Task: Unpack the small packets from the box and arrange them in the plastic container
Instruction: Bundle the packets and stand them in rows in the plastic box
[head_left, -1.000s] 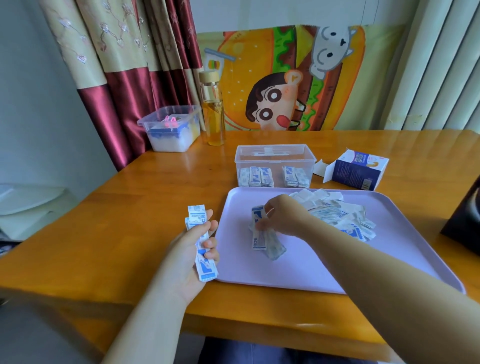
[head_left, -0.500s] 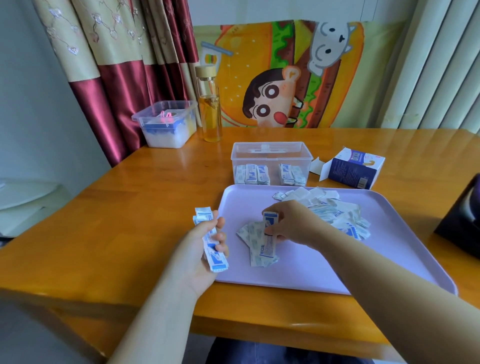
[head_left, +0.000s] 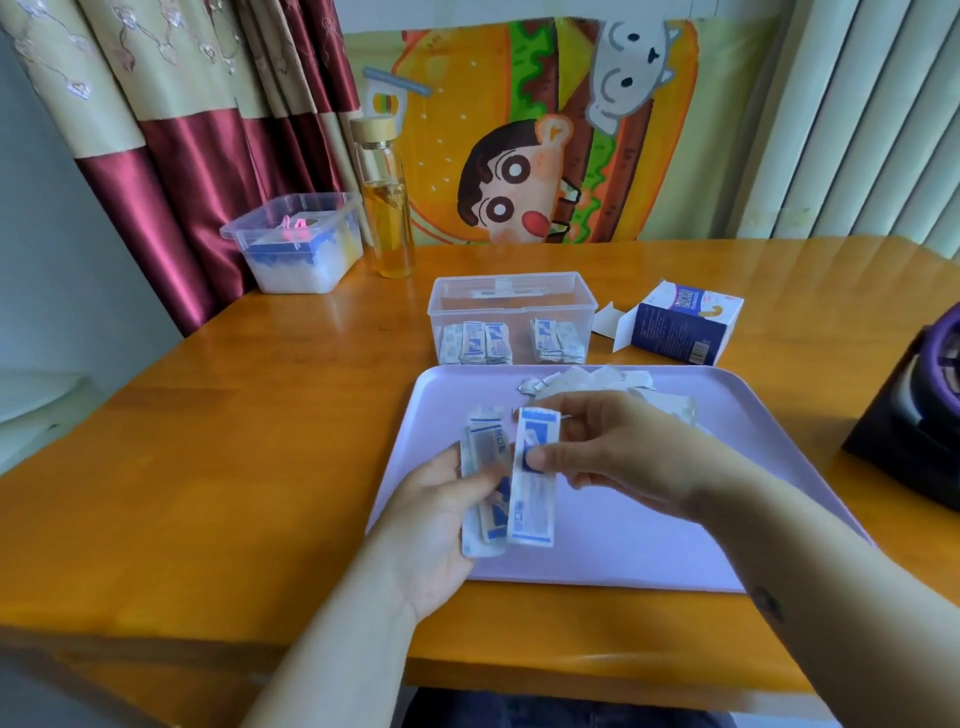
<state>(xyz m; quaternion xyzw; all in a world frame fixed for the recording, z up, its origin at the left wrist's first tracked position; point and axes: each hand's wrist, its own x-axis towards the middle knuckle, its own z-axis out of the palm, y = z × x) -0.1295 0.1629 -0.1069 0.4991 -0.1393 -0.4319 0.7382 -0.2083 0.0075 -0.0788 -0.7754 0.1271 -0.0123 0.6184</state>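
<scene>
in the centre of the frame the left hand (head_left: 441, 525) grips a small stack of white and blue paper packets (head_left: 483, 457), and just beside it the right hand (head_left: 618, 457) pinches one more white and blue packet (head_left: 532, 499) between thumb and fingers, both above the lilac plastic tray (head_left: 753, 467). a loose pile of packets (head_left: 597, 378) lies at the tray's far edge, and higher in the frame, on the orange wooden worktop (head_left: 260, 441), the clear plastic container (head_left: 511, 306) holds two groups of packets (head_left: 475, 344), with the opened blue cardboard box (head_left: 680, 332) lying to its right.

Bare forearms, small dark mark (head_left: 768, 604) on right forearm, dark blue trousers (head_left: 545, 716)
</scene>
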